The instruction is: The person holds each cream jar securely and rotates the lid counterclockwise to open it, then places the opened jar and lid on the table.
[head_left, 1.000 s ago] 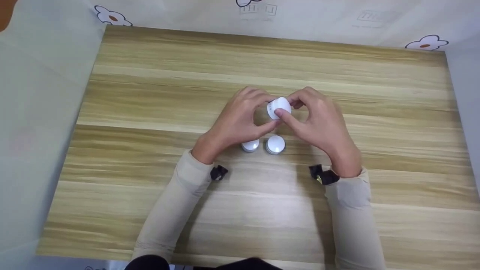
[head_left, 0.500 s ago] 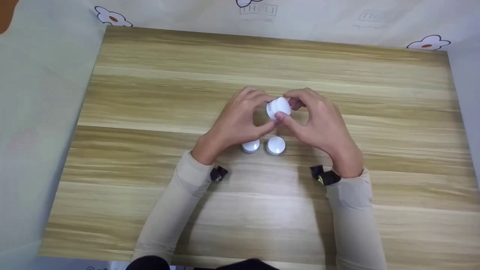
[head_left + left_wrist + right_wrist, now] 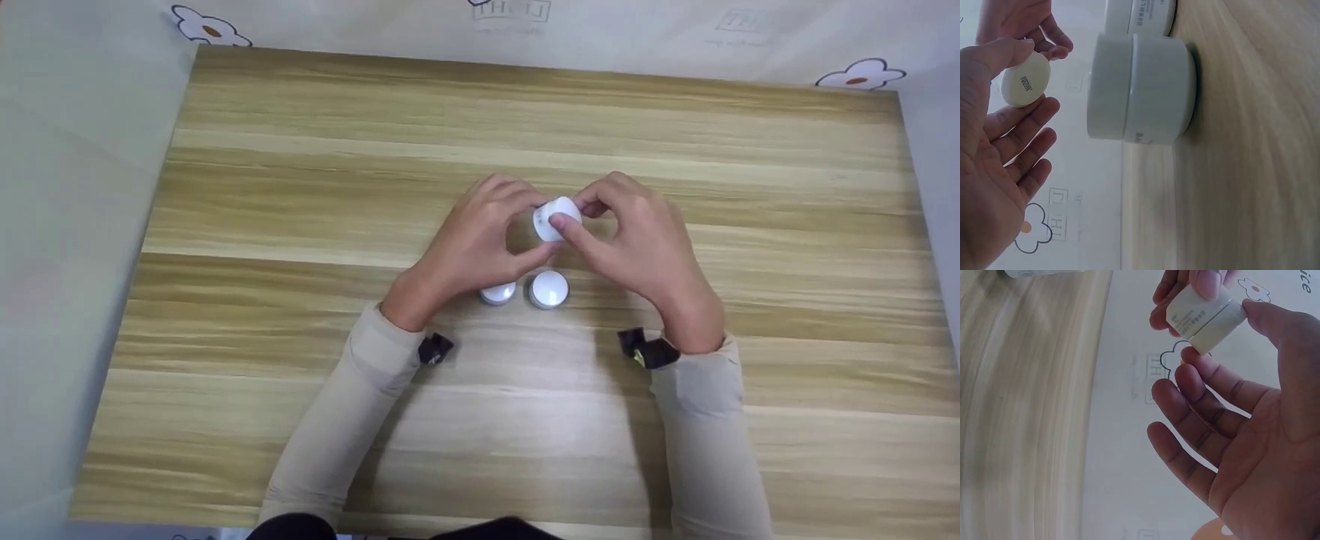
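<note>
Left and right hands (image 3: 474, 238) (image 3: 646, 241) pinch 1 lidded white jar (image 3: 565, 211) near 2 similar jars (image 3: 549, 289) (image 3: 498, 293) on the table (image 3: 300, 165).

Most of the frame is taken up by a wood-grained worktop (image 3: 300, 187), streaked lengthwise. At the top, a whitish backdrop (image 3: 637, 41) is printed with outlined flowers (image 3: 859, 76); soft glare (image 3: 525, 439) is reflected at lower centre.

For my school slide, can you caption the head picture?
A left hand and right hand pinch a small round white jar; two others stand on the wood-grain table.
</note>
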`<state>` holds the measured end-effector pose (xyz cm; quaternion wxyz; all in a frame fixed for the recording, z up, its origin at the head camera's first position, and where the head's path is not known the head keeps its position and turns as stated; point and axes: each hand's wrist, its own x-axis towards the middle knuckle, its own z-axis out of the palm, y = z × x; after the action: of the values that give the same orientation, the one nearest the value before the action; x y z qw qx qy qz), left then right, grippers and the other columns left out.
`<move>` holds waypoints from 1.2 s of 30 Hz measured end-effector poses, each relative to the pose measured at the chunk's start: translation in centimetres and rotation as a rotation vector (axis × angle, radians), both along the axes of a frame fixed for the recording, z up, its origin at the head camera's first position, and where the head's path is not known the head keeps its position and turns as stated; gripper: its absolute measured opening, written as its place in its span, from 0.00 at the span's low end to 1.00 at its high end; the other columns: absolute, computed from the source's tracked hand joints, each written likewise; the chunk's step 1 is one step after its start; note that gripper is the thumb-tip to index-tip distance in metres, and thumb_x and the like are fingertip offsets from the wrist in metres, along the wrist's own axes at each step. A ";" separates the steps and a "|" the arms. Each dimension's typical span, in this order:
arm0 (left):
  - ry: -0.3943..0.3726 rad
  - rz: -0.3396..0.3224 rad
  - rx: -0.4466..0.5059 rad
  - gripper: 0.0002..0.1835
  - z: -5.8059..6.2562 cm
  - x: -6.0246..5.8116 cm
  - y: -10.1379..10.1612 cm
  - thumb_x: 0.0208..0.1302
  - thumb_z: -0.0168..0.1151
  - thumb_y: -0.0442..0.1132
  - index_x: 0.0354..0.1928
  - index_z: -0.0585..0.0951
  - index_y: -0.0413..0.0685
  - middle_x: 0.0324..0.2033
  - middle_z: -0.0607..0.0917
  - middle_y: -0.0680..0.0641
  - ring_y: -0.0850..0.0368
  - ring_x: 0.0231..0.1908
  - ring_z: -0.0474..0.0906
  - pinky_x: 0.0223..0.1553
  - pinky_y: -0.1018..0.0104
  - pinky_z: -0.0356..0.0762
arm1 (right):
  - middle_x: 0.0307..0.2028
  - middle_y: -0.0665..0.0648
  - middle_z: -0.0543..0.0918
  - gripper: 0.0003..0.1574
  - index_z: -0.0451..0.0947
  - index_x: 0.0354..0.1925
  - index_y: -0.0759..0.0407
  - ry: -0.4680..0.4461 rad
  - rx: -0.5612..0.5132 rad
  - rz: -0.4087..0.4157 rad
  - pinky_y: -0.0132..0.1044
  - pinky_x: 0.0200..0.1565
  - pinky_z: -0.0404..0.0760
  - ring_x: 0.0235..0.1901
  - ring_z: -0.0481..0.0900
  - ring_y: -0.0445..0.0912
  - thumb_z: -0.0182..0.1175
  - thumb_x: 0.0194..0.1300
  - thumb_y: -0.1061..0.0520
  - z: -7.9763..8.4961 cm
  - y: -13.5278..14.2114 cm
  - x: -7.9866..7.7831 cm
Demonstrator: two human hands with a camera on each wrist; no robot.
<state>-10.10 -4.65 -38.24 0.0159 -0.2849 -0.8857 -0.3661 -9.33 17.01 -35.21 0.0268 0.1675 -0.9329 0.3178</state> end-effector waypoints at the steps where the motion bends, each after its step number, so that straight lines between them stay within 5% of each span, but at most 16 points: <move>1: -0.001 0.005 -0.003 0.26 0.0 0.0 0.0 0.62 0.68 0.57 0.59 0.82 0.54 0.56 0.85 0.53 0.54 0.63 0.73 0.71 0.54 0.66 | 0.38 0.53 0.86 0.26 0.84 0.38 0.55 -0.002 0.001 0.009 0.45 0.45 0.80 0.42 0.84 0.48 0.64 0.64 0.34 0.1 0.0 0.0; 14: 0.030 0.001 0.008 0.25 0.2 -0.5 0.1 0.62 0.68 0.54 0.58 0.83 0.53 0.53 0.86 0.52 0.53 0.61 0.74 0.69 0.54 0.68 | 0.43 0.52 0.87 0.21 0.83 0.48 0.55 0.015 -0.029 0.102 0.48 0.48 0.82 0.43 0.83 0.47 0.66 0.65 0.43 0.1 0.4 -0.3; 22: 0.014 0.018 0.006 0.25 0.3 -0.7 0.2 0.62 0.68 0.55 0.58 0.83 0.53 0.55 0.86 0.52 0.54 0.62 0.73 0.69 0.53 0.68 | 0.46 0.53 0.87 0.36 0.77 0.60 0.52 -0.006 0.023 0.069 0.49 0.49 0.80 0.47 0.85 0.49 0.63 0.63 0.33 0.1 0.7 -0.5; 26: 0.020 0.011 -0.003 0.25 0.3 -0.7 0.4 0.61 0.68 0.55 0.58 0.83 0.53 0.55 0.86 0.52 0.54 0.62 0.73 0.69 0.53 0.68 | 0.43 0.54 0.87 0.32 0.82 0.51 0.52 -0.022 0.036 -0.008 0.48 0.45 0.78 0.45 0.84 0.50 0.61 0.65 0.30 -0.2 0.6 -0.4; 36: 0.035 0.005 -0.001 0.25 0.4 -0.6 0.8 0.61 0.68 0.57 0.57 0.83 0.54 0.54 0.86 0.53 0.54 0.63 0.72 0.70 0.54 0.67 | 0.33 0.54 0.87 0.29 0.82 0.30 0.56 0.102 0.001 -0.069 0.46 0.42 0.77 0.37 0.85 0.50 0.65 0.61 0.31 -0.7 0.4 -0.5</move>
<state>-10.69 -3.84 -37.87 0.0320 -0.2890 -0.8861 -0.3609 -9.80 17.41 -35.90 0.0853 0.1515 -0.9356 0.3072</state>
